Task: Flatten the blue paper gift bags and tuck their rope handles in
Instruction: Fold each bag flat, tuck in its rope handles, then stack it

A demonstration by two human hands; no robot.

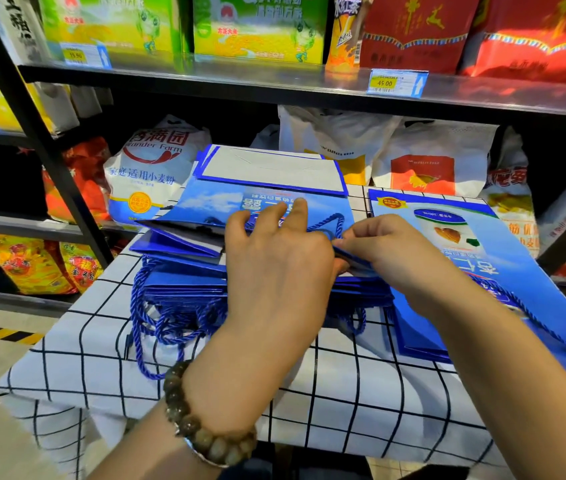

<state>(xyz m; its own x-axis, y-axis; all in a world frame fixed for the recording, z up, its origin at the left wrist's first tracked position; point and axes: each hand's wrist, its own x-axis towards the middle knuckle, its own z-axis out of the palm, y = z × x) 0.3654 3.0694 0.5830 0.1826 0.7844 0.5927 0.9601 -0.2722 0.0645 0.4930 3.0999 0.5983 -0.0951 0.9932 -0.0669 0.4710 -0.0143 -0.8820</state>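
A pile of flat blue paper gift bags (184,271) lies on a table covered with a white black-checked cloth (94,358). The top bag (212,199) lies flat with its white bottom panel turned up at the far end. My left hand (274,261) presses down on this bag, fingers over its blue rope handle (335,223). My right hand (382,244) pinches the bag's mouth edge at the rope. Loose rope handles (156,320) of the lower bags spill out at the pile's near left. Another flat blue bag (454,244) lies to the right.
Black metal shelves (274,84) stand right behind the table, holding flour sacks (153,168) and coloured food packs. A yellow price tag (395,83) hangs on the upper shelf edge. Yellow-black floor tape (0,332) runs at the left.
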